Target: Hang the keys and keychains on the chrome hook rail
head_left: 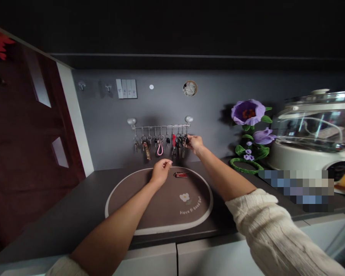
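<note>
My right hand (195, 144) is at the right end of a clear hook rail (161, 126) on the wall, its fingers pinched at a bunch of keys (184, 140) on a ring. My left hand (161, 171) hovers above the far part of the brown oval mat (143, 203), thumb and fingers pressed together; whether anything is in them I cannot make out. Along the rail hang several key rings, among them a pink loop (160, 148), a brown tag (147, 151) and a red strap (174, 140). A small red pocketknife-like item (181, 175) lies on the mat, right of my left hand.
Purple artificial flowers (248, 113) with a green ring base stand to the right. Beside them is a white and clear appliance (307, 134). A dark cabinet (172, 30) overhangs the counter (74, 199). Wall switches (127, 89) and a round hole (190, 88) sit above the rail.
</note>
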### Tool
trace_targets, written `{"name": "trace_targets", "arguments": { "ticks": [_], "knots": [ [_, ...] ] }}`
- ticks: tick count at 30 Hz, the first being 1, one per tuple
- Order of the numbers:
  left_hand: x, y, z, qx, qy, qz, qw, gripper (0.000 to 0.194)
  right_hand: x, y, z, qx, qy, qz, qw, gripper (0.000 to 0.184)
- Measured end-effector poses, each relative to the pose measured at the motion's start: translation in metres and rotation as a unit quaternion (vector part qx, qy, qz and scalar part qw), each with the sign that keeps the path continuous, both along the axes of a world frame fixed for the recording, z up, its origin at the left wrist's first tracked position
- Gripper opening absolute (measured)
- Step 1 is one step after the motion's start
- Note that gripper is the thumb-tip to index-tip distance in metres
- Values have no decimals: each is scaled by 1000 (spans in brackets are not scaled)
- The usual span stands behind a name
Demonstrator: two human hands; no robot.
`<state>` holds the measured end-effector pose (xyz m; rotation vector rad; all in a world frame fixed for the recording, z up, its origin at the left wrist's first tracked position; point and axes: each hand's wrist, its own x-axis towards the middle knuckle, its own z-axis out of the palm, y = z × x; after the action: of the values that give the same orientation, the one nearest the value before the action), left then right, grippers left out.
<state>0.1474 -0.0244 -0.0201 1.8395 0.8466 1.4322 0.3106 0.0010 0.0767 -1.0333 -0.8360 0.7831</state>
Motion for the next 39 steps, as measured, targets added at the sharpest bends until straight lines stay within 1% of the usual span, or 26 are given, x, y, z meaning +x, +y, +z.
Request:
{"name": "trace_targets", "arguments": {
  "ticks": [4, 10, 16, 20, 25, 29, 35, 39],
  "knots": [
    [0, -1, 1, -7, -2, -2, 1000, 23, 2, 3, -5, 3, -10, -15, 1000, 11],
    [0, -5, 3, -16, 2, -3, 1000, 22, 7, 8, -12, 16, -26, 2, 1000, 11],
    [1, -1, 0, -5, 6, -6, 1000, 22, 7, 4, -13, 10, -43, 14, 999, 13],
    [0, -1, -1, -1, 12, -5, 1000, 22, 8, -2, -15, -2, -54, 4, 999, 13],
    [-1, -2, 1, 2, 17, -9, 1000, 21, 8, -14, -22, -16, -71, -15, 997, 11],
    [-2, -1, 0, 13, 26, -6, 1000, 20, 4, -31, -28, -26, -75, -8, 997, 10],
    [-5, 0, -2, 22, 53, 0, 998, 20, -2, -56, -42, -40, -72, 44, 996, 8],
    [-6, 1, -4, 19, 66, -2, 998, 18, -6, -63, -58, -42, -120, 90, 988, 3]
  ]
}}
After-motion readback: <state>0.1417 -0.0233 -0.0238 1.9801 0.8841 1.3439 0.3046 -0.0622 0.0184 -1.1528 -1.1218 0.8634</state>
